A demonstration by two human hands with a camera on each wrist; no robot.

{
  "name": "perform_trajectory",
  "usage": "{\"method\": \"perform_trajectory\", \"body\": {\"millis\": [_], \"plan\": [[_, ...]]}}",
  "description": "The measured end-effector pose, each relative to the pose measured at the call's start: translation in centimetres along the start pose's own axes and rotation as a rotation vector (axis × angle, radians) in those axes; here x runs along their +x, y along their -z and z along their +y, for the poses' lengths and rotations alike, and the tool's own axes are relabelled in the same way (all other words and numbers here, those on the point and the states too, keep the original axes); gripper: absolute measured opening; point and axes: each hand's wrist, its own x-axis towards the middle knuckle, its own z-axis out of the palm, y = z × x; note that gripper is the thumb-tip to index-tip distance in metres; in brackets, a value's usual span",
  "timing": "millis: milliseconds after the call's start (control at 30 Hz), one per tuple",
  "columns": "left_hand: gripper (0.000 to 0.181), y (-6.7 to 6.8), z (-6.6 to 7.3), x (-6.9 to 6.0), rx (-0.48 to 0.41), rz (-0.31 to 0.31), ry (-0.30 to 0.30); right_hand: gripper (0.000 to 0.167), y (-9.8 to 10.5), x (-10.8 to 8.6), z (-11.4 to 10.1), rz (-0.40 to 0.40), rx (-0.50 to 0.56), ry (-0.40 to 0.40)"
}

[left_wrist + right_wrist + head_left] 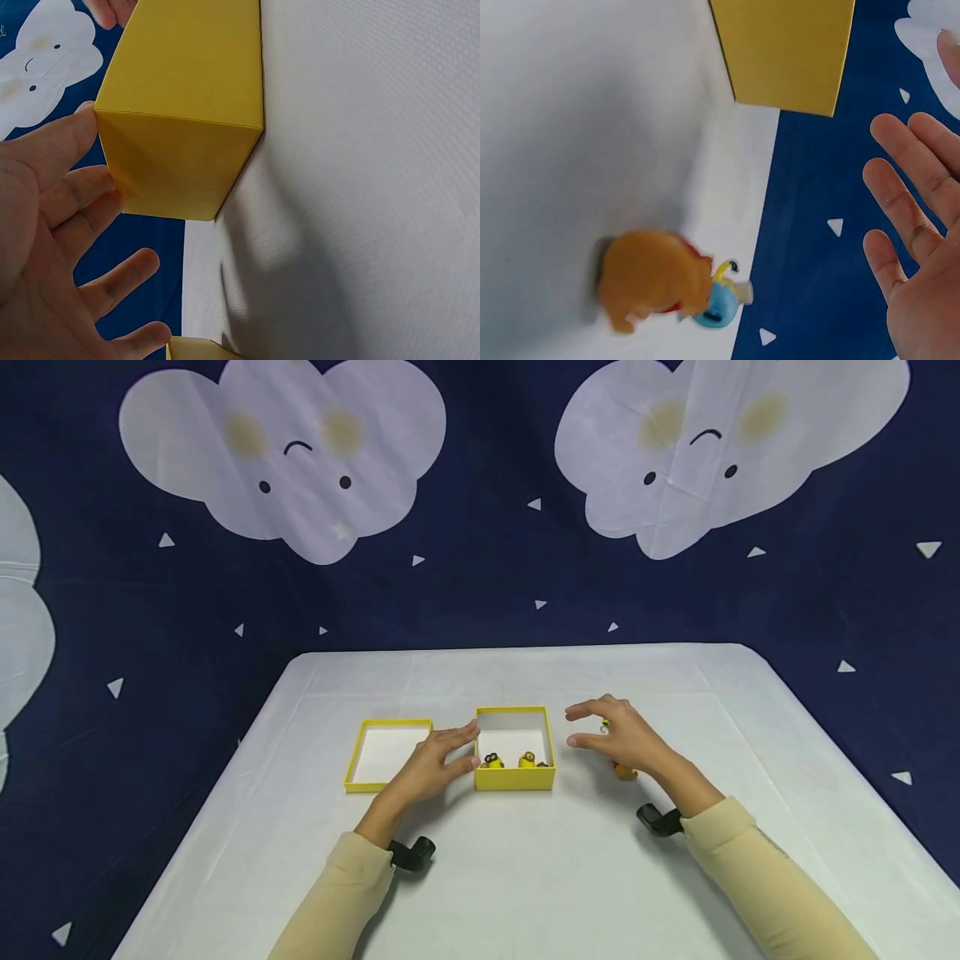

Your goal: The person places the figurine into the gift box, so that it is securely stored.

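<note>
An open yellow box (514, 779) with a white inside stands on the table. In it are small yellow goggled figures (527, 760), their lower parts hidden by the front wall. My left hand (431, 766) touches the box's left side with fingertips and thumb, fingers extended and spread. To the right of the box my right hand (628, 739) hovers, thumb and fingers apart, with nothing between them. Below it, partly hidden in the head view, is an orange bear-like figure (652, 277). Beside that, a blue figure (718, 306) with a yellow part shows in the right wrist view.
A shallow yellow-rimmed lid (365, 787), white inside, lies left of the box, partly behind my left hand. The white-covered table (517, 885) ends at a dark blue backdrop (480, 602) with printed clouds. A black wrist camera (412, 854) hangs at my left wrist.
</note>
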Motion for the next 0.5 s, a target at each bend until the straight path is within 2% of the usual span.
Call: {"method": "perform_trajectory", "body": {"millis": [167, 500], "plan": [[0.054, 0.0, 0.2, 0.0, 0.003, -0.008, 0.009, 0.057, 0.3, -1.3, 1.2, 0.024, 0.006, -0.014], [0.054, 0.1, 0.2, -0.1, 0.003, -0.001, 0.014, 0.053, 0.8, -3.7, 3.4, 0.065, 0.039, -0.05]]}}
